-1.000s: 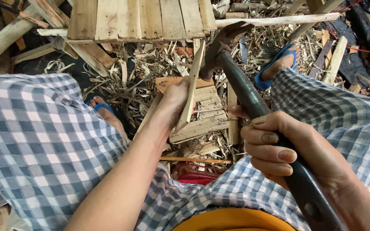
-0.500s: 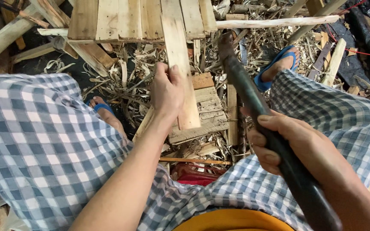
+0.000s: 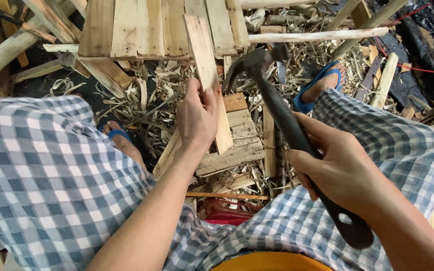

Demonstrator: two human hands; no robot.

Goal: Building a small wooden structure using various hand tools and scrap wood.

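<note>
Wood scraps (image 3: 151, 108) litter the ground. Left hand (image 3: 197, 118) is clamped on a slat (image 3: 208, 70) leaning over a small pallet (image 3: 237, 138); right hand (image 3: 345, 168) grips a hammer (image 3: 277, 108), its head perhaps just above the pallet.

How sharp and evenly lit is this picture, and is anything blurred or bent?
Head view: left hand on the wooden slat looks sharp; hammer in the right hand slightly soft; light even, corners dark; edges bulge from the wide lens.

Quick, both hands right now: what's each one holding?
Left hand: closed on a wooden slat, standing it on the small pallet.
Right hand: closed around the dark hammer handle.
</note>
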